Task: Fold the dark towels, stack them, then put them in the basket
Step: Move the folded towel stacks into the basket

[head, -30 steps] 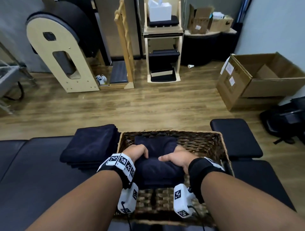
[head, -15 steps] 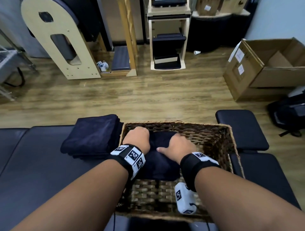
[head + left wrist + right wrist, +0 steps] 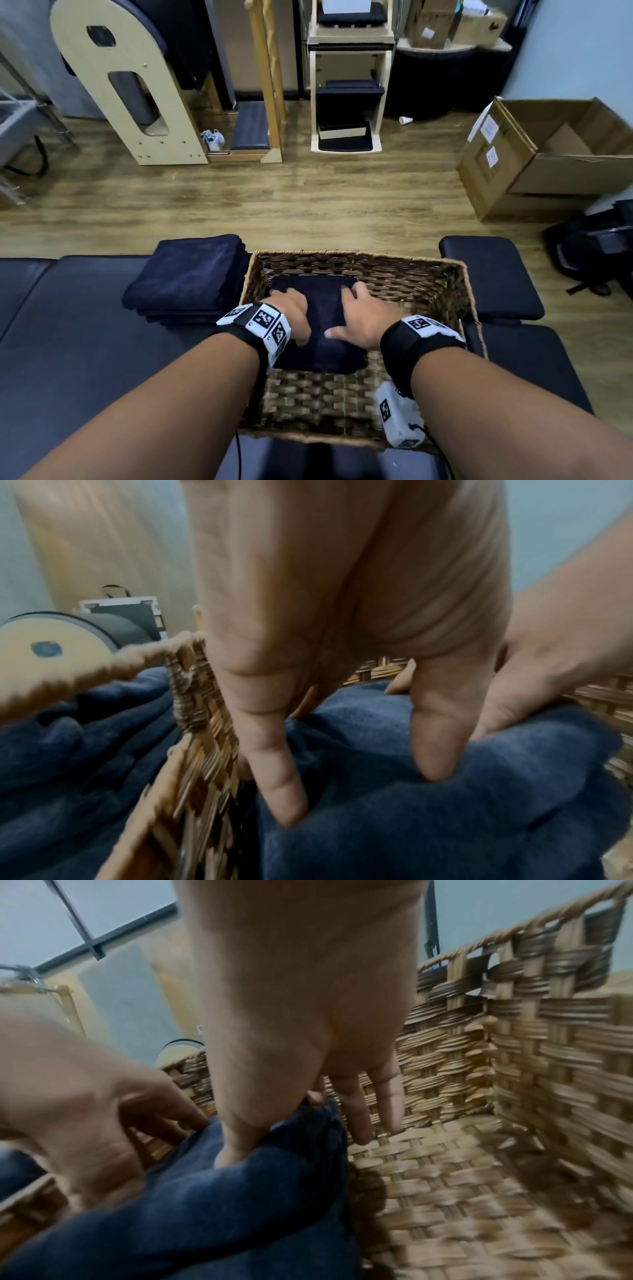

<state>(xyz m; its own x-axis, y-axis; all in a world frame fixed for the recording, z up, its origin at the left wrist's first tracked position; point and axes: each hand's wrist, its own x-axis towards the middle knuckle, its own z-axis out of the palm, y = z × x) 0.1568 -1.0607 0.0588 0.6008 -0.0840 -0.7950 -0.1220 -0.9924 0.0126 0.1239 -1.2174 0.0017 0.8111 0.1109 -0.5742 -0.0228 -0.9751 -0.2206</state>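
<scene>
A folded dark navy towel (image 3: 323, 325) lies on the floor of the woven basket (image 3: 445, 284), toward its left side. My left hand (image 3: 291, 313) rests flat on the towel's left part, next to the basket's left wall (image 3: 198, 750), fingers straight and pressing into the cloth (image 3: 428, 818). My right hand (image 3: 354, 313) lies spread on the towel's right part, thumb on the cloth (image 3: 222, 1204) and the outer fingers reaching past its edge above the basket floor (image 3: 445, 1191). A stack of folded dark towels (image 3: 185, 277) sits just left of the basket.
The basket stands on a dark padded bench (image 3: 68, 342); a separate dark pad (image 3: 489, 274) lies to its right. Beyond is wooden floor with an open cardboard box (image 3: 548, 154) at right, a black bag (image 3: 599, 250), and wooden equipment (image 3: 130, 85) at the back.
Both hands gripped the towel's sides above the basket; they have lowered it onto the basket floor and now lie flat on top of it.
</scene>
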